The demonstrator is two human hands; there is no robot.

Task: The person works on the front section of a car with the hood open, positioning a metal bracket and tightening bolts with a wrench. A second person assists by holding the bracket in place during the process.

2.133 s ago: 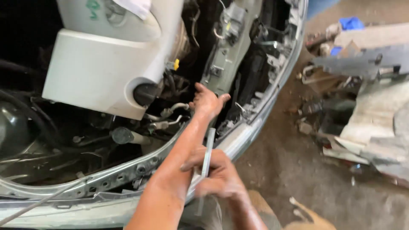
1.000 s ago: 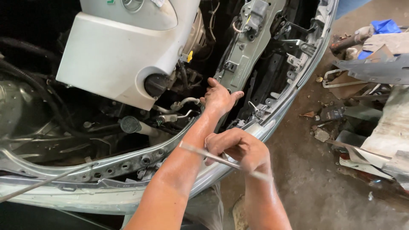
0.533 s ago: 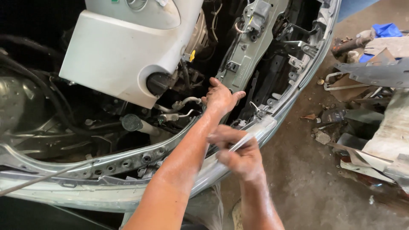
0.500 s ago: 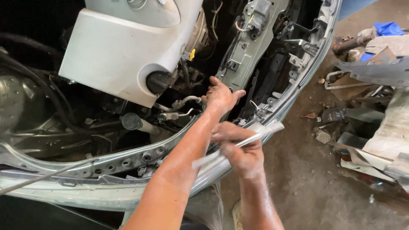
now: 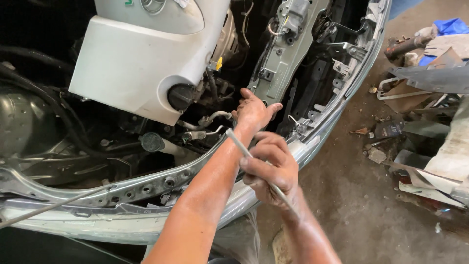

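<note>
Metal rod (image 5: 254, 164) sits gripped in the closed right hand (image 5: 271, 171), its long axis slanting up-left toward the left hand (image 5: 254, 111), which rests open-fingered on the engine-bay bracket (image 5: 281, 54) just beyond.

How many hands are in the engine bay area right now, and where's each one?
2. The left hand reaches into the engine bay beside the grey centre bracket. The right hand is over the front rail, gripping a thin metal rod. No others are visible.
</note>
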